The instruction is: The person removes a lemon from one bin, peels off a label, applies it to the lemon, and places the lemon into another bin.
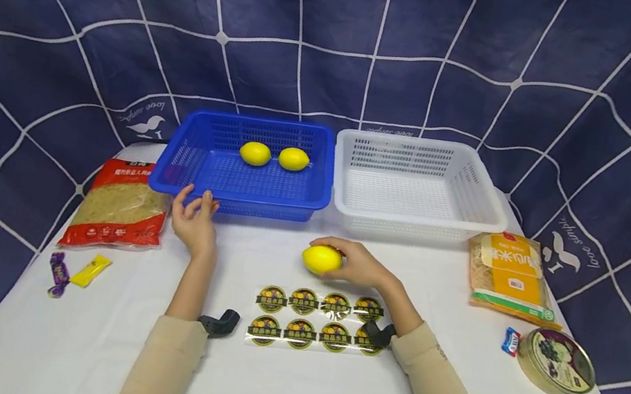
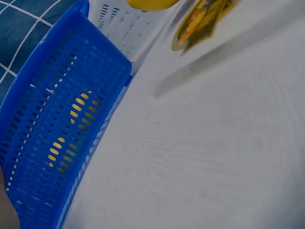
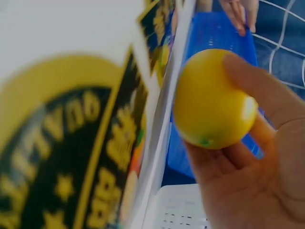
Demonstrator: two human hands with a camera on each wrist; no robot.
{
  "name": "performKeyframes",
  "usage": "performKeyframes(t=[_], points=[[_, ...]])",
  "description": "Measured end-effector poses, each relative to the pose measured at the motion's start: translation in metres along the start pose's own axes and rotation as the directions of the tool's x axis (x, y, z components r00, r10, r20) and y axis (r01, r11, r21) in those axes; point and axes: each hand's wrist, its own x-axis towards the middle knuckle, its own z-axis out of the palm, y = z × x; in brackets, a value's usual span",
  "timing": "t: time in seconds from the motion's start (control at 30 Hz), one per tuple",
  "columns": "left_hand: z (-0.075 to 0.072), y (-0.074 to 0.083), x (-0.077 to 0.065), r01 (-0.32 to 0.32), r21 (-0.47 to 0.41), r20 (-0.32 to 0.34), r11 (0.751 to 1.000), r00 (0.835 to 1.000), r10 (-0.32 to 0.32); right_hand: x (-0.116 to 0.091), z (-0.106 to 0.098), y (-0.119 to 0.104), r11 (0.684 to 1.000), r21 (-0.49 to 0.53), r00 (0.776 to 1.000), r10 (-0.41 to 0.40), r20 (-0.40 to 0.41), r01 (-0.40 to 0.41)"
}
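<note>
A yellow lemon (image 1: pixel 321 260) is gripped by my right hand (image 1: pixel 359 265), just above the white tabletop in front of the baskets. In the right wrist view, the thumb lies along one side of the lemon (image 3: pixel 209 100) and the fingers curve beneath it. My left hand (image 1: pixel 194 223) is at the front left corner of the blue basket (image 1: pixel 238 203), its fingertips right at the rim and its fingers loosely bent. Inside that basket lie two more lemons, one (image 1: pixel 255 154) beside the other (image 1: pixel 294 159). Only a sliver of the left hand (image 2: pixel 6 210) shows in the left wrist view.
A white basket (image 1: pixel 412 222) stands right of the blue one. Below the held lemon lies a sheet of round stickers (image 1: pixel 295 313). Bagged food (image 1: pixel 120 205) and wrapped candies (image 1: pixel 59 275) are at left. Another bag (image 1: pixel 511 274), a small packet (image 1: pixel 511 341) and a round tin (image 1: pixel 557 363) are at right.
</note>
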Motion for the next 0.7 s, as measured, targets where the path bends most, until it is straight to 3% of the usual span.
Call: performKeyframes(t=[0.2,0.53,0.7], points=[[0.001,-0.005,0.001,-0.039,0.012,0.026,0.999,0.999,0.038,-0.004,0.000,0.006,0.998,0.034,0.999,0.043,0.021,-0.043],[-0.001,-0.002,-0.001,-0.048,0.016,0.030,0.999,0.998,0.047,-0.011,-0.008,-0.018,0.990,0.121,0.996,0.059,0.074,-0.067],[-0.001,0.002,-0.002,-0.053,0.030,0.037,0.998,0.998,0.052,-0.007,-0.001,0.002,0.991,0.123,0.997,0.050,0.063,-0.057]])
